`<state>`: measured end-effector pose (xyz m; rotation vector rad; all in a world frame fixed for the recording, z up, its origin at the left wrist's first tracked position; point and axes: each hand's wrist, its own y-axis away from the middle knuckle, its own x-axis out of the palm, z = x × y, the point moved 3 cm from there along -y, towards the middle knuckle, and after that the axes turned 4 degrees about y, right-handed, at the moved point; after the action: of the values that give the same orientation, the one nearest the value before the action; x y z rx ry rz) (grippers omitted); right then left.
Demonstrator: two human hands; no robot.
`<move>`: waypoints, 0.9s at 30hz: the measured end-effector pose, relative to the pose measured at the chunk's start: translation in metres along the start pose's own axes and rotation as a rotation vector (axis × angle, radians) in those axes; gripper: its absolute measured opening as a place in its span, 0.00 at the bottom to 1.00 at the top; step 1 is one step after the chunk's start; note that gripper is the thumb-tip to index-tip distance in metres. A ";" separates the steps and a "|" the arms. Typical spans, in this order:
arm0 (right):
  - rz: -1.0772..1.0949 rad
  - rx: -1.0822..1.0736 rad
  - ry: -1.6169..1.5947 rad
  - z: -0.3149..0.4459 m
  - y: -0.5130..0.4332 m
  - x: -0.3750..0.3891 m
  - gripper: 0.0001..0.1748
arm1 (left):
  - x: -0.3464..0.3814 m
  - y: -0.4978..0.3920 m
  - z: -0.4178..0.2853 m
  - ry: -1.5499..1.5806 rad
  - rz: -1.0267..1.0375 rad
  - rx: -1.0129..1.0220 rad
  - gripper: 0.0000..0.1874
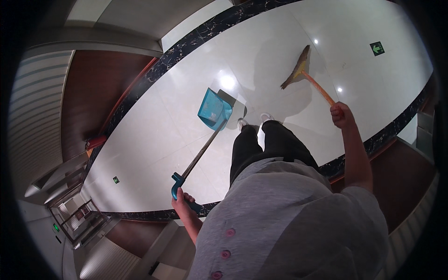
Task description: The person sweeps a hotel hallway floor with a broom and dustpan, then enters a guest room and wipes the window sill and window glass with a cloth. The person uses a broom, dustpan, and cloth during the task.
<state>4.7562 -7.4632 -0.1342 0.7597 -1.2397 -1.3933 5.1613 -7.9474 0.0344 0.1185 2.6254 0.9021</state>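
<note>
My left hand (pixel 186 201) grips the teal handle of a long-handled dustpan (pixel 214 109). Its metal pole slants away from me to the teal pan, which is over the floor left of my feet; whether it touches the tiles I cannot tell. My right hand (pixel 341 114) is closed around the orange stick of a broom (pixel 298 68). The broom's wide brown bristle head, yellow at its middle, is ahead of my feet and to the right. A stretch of tile lies between broom head and pan.
Glossy pale tiles (pixel 182 129) form the corridor floor, bordered by dark veined stone (pixel 190 38). Green arrow signs mark the floor at right (pixel 377 48) and at left (pixel 116 180). A red object (pixel 95 142) stands by the left wall. Wood-panelled walls (pixel 105 80) run along both sides.
</note>
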 end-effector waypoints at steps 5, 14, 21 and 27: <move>0.188 0.011 -0.072 -0.016 0.004 0.019 0.07 | 0.025 -0.011 -0.007 0.005 0.132 0.040 0.11; 0.455 0.183 0.133 -0.054 -0.026 0.194 0.08 | 0.050 -0.054 -0.008 -0.201 0.197 0.076 0.11; 0.517 0.253 0.244 -0.117 -0.112 0.344 0.09 | 0.026 -0.062 0.011 -0.273 0.144 0.012 0.11; 0.571 0.196 0.140 -0.148 -0.163 0.405 0.08 | 0.015 -0.063 0.015 -0.227 0.102 -0.047 0.11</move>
<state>4.7547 -7.9084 -0.2530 0.5596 -1.3582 -0.7516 5.1553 -7.9857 -0.0188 0.3260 2.4041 0.9251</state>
